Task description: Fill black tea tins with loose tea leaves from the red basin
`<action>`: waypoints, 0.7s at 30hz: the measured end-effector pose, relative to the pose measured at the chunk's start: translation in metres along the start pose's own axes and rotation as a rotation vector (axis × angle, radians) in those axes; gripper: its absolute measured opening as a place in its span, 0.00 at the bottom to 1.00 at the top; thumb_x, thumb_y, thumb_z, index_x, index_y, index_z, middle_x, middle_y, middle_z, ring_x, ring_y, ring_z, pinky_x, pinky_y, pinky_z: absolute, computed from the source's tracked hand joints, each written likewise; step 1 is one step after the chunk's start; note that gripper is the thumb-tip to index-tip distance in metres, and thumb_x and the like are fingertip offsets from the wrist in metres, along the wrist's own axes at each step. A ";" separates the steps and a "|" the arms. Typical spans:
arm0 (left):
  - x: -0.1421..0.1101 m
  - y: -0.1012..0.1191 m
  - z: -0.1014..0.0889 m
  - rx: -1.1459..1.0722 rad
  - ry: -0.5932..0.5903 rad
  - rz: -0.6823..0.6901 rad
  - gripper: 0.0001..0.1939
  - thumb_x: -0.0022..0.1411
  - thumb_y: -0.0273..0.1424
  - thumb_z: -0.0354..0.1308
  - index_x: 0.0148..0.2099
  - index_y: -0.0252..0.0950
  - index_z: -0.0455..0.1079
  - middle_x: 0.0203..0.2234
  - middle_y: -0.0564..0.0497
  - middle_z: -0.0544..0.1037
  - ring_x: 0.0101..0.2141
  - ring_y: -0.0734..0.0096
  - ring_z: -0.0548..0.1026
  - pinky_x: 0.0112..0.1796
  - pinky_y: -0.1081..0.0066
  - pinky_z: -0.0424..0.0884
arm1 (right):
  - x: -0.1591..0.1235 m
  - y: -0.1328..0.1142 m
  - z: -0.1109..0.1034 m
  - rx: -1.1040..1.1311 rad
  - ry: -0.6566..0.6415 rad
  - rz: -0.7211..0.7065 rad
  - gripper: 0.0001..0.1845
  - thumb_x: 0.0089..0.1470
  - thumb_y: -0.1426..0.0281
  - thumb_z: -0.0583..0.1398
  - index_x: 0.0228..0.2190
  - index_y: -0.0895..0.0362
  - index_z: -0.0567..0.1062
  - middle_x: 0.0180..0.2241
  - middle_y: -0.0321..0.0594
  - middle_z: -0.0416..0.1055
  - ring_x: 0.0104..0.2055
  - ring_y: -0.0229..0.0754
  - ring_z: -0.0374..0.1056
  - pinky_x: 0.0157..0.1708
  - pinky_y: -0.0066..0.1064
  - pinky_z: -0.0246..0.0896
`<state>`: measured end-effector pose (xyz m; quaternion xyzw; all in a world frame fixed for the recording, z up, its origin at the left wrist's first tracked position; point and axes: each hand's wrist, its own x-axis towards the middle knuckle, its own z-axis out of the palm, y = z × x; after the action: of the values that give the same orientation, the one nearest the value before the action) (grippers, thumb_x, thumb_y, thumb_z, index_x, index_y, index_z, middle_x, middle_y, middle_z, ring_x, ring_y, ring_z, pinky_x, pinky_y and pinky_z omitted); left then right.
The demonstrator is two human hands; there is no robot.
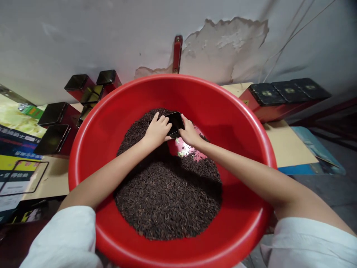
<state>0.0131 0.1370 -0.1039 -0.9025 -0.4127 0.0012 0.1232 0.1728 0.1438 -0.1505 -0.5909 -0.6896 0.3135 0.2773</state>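
Note:
A large red basin holds a wide heap of dark, loose tea leaves. At the far side of the heap my two hands hold a rectangular black-edged tin between them. My left hand grips its left side, fingers bent over it. On the right side my right hand has its thumb and fingers closed round the edge. Most of the tin's body is hidden by the hands and leaves. Just below the right hand, the basin's pink patterned floor shows through the leaves.
Several red-and-black tins stand left of the basin, some open at the top. Lidded tins form a row at the right, on tan board. Behind is a wall with peeling paint. A black rectangular frame lies at far left.

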 end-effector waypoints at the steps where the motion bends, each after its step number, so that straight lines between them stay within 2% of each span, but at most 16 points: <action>1: 0.002 -0.004 0.000 0.010 -0.004 0.001 0.15 0.55 0.32 0.63 0.44 0.31 0.74 0.41 0.40 0.77 0.47 0.51 0.70 0.57 0.47 0.56 | 0.000 0.000 0.001 0.019 0.027 -0.001 0.41 0.46 0.75 0.49 0.63 0.61 0.47 0.65 0.52 0.48 0.68 0.52 0.43 0.64 0.53 0.43; 4: 0.003 -0.015 -0.004 -0.006 0.002 -0.039 0.09 0.58 0.28 0.56 0.41 0.35 0.74 0.35 0.45 0.79 0.43 0.56 0.73 0.58 0.47 0.54 | -0.001 -0.004 0.005 0.119 0.076 -0.036 0.46 0.45 0.77 0.49 0.64 0.60 0.38 0.67 0.47 0.38 0.69 0.45 0.36 0.66 0.49 0.39; 6: -0.002 -0.020 -0.014 -0.036 0.049 -0.098 0.11 0.59 0.27 0.53 0.42 0.33 0.73 0.35 0.45 0.79 0.39 0.59 0.75 0.54 0.51 0.60 | -0.004 -0.009 0.009 0.144 0.086 -0.088 0.46 0.44 0.80 0.47 0.65 0.60 0.38 0.67 0.46 0.40 0.69 0.42 0.38 0.66 0.46 0.40; 8: -0.015 -0.023 -0.027 -0.054 0.165 -0.151 0.12 0.60 0.27 0.50 0.42 0.33 0.73 0.34 0.45 0.78 0.37 0.59 0.75 0.47 0.56 0.66 | -0.007 -0.013 0.012 0.129 0.096 -0.138 0.44 0.44 0.81 0.46 0.64 0.59 0.45 0.66 0.45 0.46 0.68 0.39 0.43 0.67 0.43 0.40; 10: -0.034 -0.027 -0.042 -0.058 0.338 -0.202 0.12 0.60 0.29 0.48 0.41 0.35 0.72 0.31 0.46 0.77 0.35 0.60 0.74 0.40 0.59 0.67 | -0.009 -0.014 0.014 0.116 0.101 -0.174 0.42 0.43 0.82 0.46 0.62 0.60 0.50 0.64 0.44 0.50 0.67 0.39 0.45 0.68 0.41 0.38; 12: -0.056 -0.035 -0.052 -0.064 0.504 -0.271 0.13 0.60 0.30 0.47 0.40 0.36 0.71 0.30 0.49 0.76 0.34 0.62 0.73 0.39 0.60 0.65 | -0.009 -0.013 0.013 0.133 0.105 -0.163 0.41 0.43 0.83 0.46 0.61 0.64 0.52 0.64 0.47 0.51 0.67 0.40 0.46 0.68 0.39 0.38; 14: -0.075 -0.049 -0.054 -0.067 0.613 -0.378 0.11 0.59 0.31 0.46 0.38 0.37 0.70 0.28 0.51 0.74 0.32 0.64 0.72 0.41 0.59 0.64 | -0.006 -0.011 0.011 0.163 0.114 -0.118 0.40 0.42 0.83 0.47 0.60 0.68 0.53 0.64 0.51 0.52 0.67 0.42 0.47 0.68 0.38 0.38; 17: -0.088 -0.078 -0.039 -0.049 0.610 -0.660 0.09 0.54 0.27 0.49 0.36 0.37 0.69 0.30 0.49 0.75 0.35 0.60 0.73 0.46 0.53 0.62 | -0.001 -0.009 0.005 0.194 0.124 -0.064 0.40 0.41 0.84 0.47 0.59 0.67 0.54 0.62 0.50 0.54 0.65 0.43 0.50 0.66 0.38 0.43; 18: -0.088 -0.087 -0.030 -0.070 0.560 -0.747 0.09 0.54 0.26 0.50 0.37 0.36 0.69 0.33 0.47 0.76 0.38 0.57 0.73 0.47 0.52 0.62 | 0.000 -0.008 0.003 0.202 0.126 -0.057 0.40 0.41 0.84 0.47 0.59 0.65 0.55 0.62 0.49 0.55 0.65 0.42 0.51 0.66 0.38 0.44; 21: -0.081 -0.106 0.001 -0.250 0.350 -0.892 0.10 0.57 0.25 0.49 0.40 0.34 0.69 0.40 0.41 0.76 0.44 0.52 0.73 0.49 0.53 0.63 | 0.002 -0.006 -0.002 0.223 0.124 -0.023 0.40 0.40 0.84 0.47 0.59 0.65 0.55 0.61 0.49 0.57 0.63 0.43 0.54 0.64 0.38 0.48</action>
<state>-0.1190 0.1431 -0.0889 -0.6323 -0.7290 -0.2525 0.0700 0.1695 0.1456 -0.1446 -0.5667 -0.6385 0.3480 0.3873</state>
